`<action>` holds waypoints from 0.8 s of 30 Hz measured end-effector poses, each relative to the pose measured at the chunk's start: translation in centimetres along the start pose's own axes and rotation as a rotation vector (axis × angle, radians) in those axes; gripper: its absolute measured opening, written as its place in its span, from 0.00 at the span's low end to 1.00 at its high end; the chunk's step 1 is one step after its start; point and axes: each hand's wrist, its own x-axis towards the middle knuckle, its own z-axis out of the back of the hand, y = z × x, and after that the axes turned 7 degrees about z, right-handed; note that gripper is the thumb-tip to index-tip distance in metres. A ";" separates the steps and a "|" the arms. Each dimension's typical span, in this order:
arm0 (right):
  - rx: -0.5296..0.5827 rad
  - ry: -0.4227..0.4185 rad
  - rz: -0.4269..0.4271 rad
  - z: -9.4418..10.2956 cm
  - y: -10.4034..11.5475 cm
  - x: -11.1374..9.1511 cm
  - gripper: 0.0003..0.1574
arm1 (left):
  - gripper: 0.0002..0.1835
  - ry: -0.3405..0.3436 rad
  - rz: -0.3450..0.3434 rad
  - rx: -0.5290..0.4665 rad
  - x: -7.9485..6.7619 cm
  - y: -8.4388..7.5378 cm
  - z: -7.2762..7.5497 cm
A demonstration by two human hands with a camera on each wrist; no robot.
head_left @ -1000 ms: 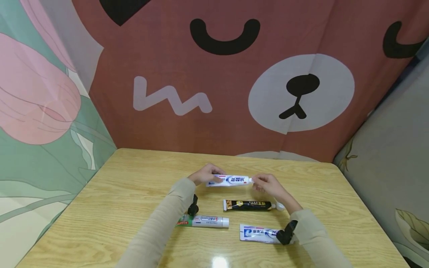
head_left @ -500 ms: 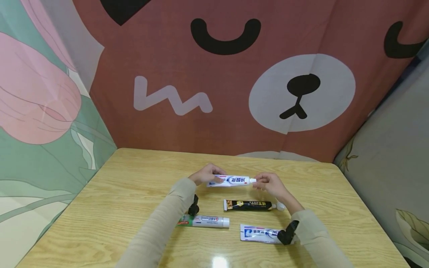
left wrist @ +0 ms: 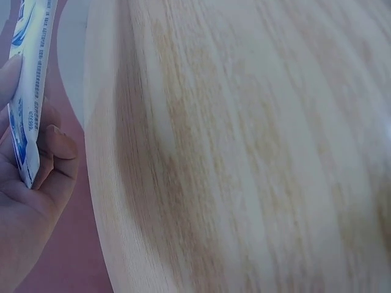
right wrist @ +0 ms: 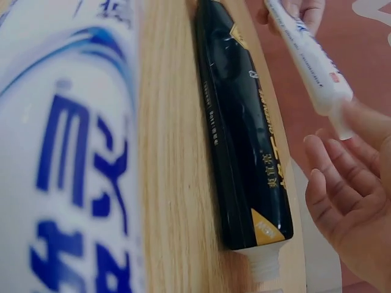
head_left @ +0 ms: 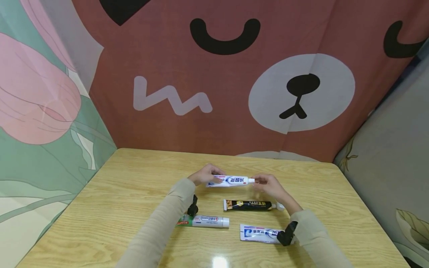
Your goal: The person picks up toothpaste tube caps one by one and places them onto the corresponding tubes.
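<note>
A white and blue toothpaste tube (head_left: 234, 181) is held level above the far middle of the table. My left hand (head_left: 207, 174) grips its flat end, thumb over the front; in the left wrist view that hand (left wrist: 30, 177) has its fingers curled behind the tube (left wrist: 27, 91). At the other end my right hand (head_left: 270, 185) is at the white cap (right wrist: 342, 119). In the right wrist view, the right hand's thumb lies against the cap, and its other fingers are curled below. The thumb hides part of the cap.
On the wooden table (head_left: 134, 178) lie a black toothpaste tube (head_left: 249, 205), a green and white tube (head_left: 207, 221) partly behind the left wrist camera, and another white and blue tube (head_left: 259, 234) partly behind the right wrist camera. A bear-print curtain (head_left: 221, 123) hangs behind.
The right hand's fingers shift slightly about the cap, drawing a little right and then back left. The left hand and the tube stay almost still.
</note>
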 end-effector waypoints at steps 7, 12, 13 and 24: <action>-0.037 -0.078 -0.001 -0.1 0.2 0.1 0.12 | 0.14 0.001 0.013 0.028 0.2 0.1 0.0; -0.012 -0.059 -0.018 0.1 0.2 -0.1 0.12 | 0.14 0.000 0.024 0.025 0.1 0.0 -0.1; -0.009 -0.051 -0.018 0.1 0.2 -0.1 0.12 | 0.14 0.002 0.026 0.024 0.1 0.0 -0.1; 0.015 0.014 0.016 0.2 -0.1 0.0 0.18 | 0.13 0.011 -0.021 0.006 0.2 0.2 -0.4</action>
